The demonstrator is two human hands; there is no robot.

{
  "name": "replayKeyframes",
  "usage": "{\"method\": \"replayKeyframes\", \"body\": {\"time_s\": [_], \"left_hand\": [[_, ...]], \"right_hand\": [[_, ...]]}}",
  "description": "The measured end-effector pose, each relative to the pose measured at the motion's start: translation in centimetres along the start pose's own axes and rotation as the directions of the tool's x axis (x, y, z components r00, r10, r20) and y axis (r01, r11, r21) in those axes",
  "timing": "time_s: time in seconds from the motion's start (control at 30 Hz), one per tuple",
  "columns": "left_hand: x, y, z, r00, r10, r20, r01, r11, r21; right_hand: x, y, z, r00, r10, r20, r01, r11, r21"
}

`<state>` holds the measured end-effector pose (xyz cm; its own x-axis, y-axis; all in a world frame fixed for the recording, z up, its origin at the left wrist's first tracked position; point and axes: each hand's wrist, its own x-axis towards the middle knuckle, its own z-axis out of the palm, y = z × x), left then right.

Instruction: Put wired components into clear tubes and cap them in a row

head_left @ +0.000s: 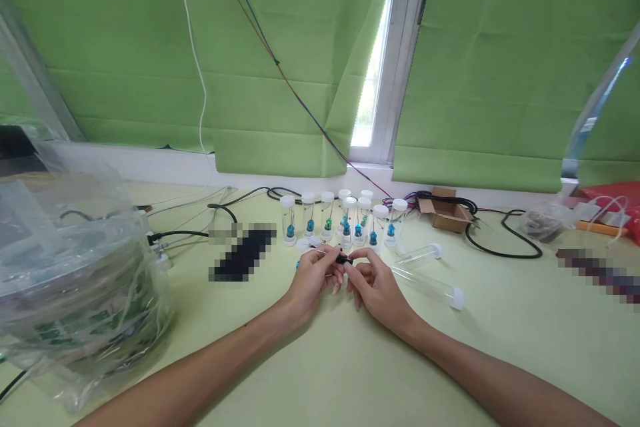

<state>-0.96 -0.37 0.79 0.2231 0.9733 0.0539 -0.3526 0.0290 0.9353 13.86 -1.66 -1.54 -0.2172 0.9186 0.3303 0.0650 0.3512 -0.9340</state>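
Close together over the table, my left hand [316, 275] and my right hand [373, 280] pinch a small black part [343, 259] between their fingertips. Its kind is too small to make out, and fingers cover much of it. Just beyond my hands stand several clear tubes [289, 221] with white caps, each with a small blue or green piece and thin dark wires inside. Two clear tubes lie on their sides right of my right hand: a nearer tube [430, 283] and a farther tube [415, 257]. Something small and blue [299, 265] shows beside my left hand.
A big plastic-wrapped round bundle [90, 307] fills the left side of the pale table [320, 373]. Black cables [500, 253] and an opened cardboard box [445, 213] lie at the back. A red bag [615, 197] is far right. Green blinds [280, 107] hang behind.
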Motion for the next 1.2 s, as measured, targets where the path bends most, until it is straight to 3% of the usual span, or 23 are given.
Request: {"method": "replayKeyframes", "body": {"time_s": [0.67, 0.9, 1.2], "left_hand": [[-0.05, -0.56, -0.3, 0.996, 0.057, 0.064, -0.064, 0.99, 0.122], [-0.07, -0.11, -0.03, 1.0, -0.01, 0.004, 0.01, 1.0, 0.012], [0.11, -0.28, -0.23, 1.0, -0.029, -0.008, 0.029, 0.999, -0.041]], "right_hand": [[0.28, 0.55, 0.02, 1.0, -0.003, 0.019, 0.004, 0.999, -0.054], [0.15, -0.1, 0.02, 0.999, 0.023, -0.038, -0.025, 0.999, -0.042], [0.02, 0.23, 0.07, 1.0, 0.0, 0.024, 0.0, 1.0, 0.009]]}}
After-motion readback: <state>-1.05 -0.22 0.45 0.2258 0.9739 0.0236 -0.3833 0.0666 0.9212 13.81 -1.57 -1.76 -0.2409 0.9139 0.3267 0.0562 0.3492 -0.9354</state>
